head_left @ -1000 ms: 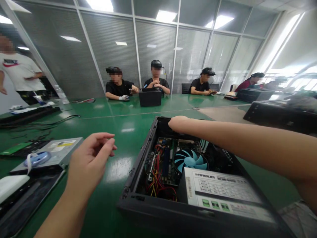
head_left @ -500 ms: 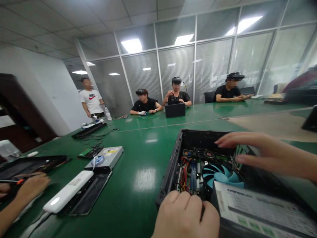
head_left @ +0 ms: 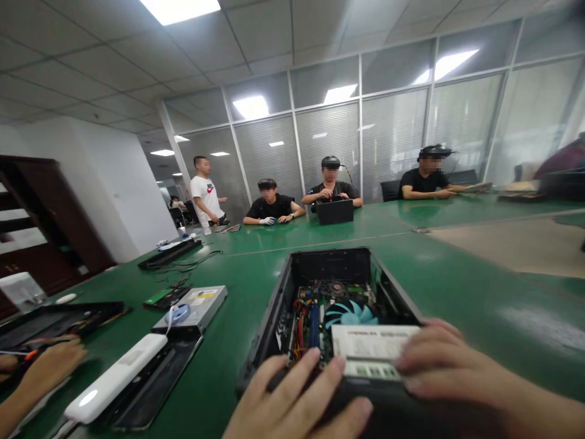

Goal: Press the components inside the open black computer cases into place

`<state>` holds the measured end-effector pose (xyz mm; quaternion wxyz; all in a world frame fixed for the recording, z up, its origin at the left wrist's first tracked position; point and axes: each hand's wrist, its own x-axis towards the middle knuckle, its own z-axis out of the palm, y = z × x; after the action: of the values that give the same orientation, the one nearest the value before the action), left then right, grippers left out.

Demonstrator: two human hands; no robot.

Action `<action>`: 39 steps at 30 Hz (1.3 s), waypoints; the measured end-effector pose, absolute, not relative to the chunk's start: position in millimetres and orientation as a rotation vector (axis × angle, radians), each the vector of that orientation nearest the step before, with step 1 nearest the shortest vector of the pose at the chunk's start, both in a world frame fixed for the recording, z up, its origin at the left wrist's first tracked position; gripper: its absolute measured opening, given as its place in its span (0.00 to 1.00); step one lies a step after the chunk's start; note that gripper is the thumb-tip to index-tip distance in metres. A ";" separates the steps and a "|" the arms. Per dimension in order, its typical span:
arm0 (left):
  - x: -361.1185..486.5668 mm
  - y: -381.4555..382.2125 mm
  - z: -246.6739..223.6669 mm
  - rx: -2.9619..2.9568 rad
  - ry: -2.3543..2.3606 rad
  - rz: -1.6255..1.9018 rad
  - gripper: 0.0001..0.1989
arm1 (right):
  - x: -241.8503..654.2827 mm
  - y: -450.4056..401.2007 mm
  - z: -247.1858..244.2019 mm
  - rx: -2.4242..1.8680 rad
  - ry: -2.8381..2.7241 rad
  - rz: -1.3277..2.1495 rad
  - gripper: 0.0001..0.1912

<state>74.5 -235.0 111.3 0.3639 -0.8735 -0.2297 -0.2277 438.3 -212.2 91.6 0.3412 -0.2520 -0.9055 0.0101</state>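
Note:
An open black computer case (head_left: 393, 280) lies in front of me, its inside facing up. In it I see a fan with light-blue blades (head_left: 351, 313), red and yellow wires (head_left: 299, 332), blue memory slots (head_left: 314, 323) and a power supply with a white label (head_left: 372, 342). My left hand (head_left: 297, 396) is spread over the near left side of the case, fingertips by the wires and the power supply. Across the right end of the power supply lies my right hand (head_left: 452, 366), blurred by motion; its thumb and grip are hidden.
To the left are a white power strip (head_left: 119, 378), a black panel (head_left: 158, 381), an optical drive (head_left: 208, 302) and a green circuit board (head_left: 159, 297). A neighbour's hand (head_left: 57, 366) works at far left. Several people are across the green table (head_left: 228, 341).
The case has turned and sits further left in view. My left hand has opened from a closed grip on its near edge. My right hand has come down from above the case onto the power supply.

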 end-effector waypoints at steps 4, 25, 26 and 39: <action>43.3 -121.6 114.6 -2.246 -1.054 -0.485 0.26 | 373.0 -96.2 116.3 -1.014 -2.260 -0.079 0.49; 75.3 -95.1 64.6 -2.753 -2.073 -1.042 0.35 | 396.7 -120.4 23.4 -1.467 -2.072 0.303 0.43; 80.8 -108.4 74.5 -2.863 -2.003 -1.052 0.33 | 401.9 -130.4 22.9 -1.395 -2.099 0.320 0.43; 72.9 -116.9 48.8 -2.785 -1.885 -1.260 0.23 | 421.3 -118.5 31.2 -1.308 -1.866 0.291 0.31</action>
<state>72.9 -116.9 48.8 -0.2228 -0.7560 -0.5117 -0.3420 421.3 -118.5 31.2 0.4097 -0.5195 -0.7409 0.1156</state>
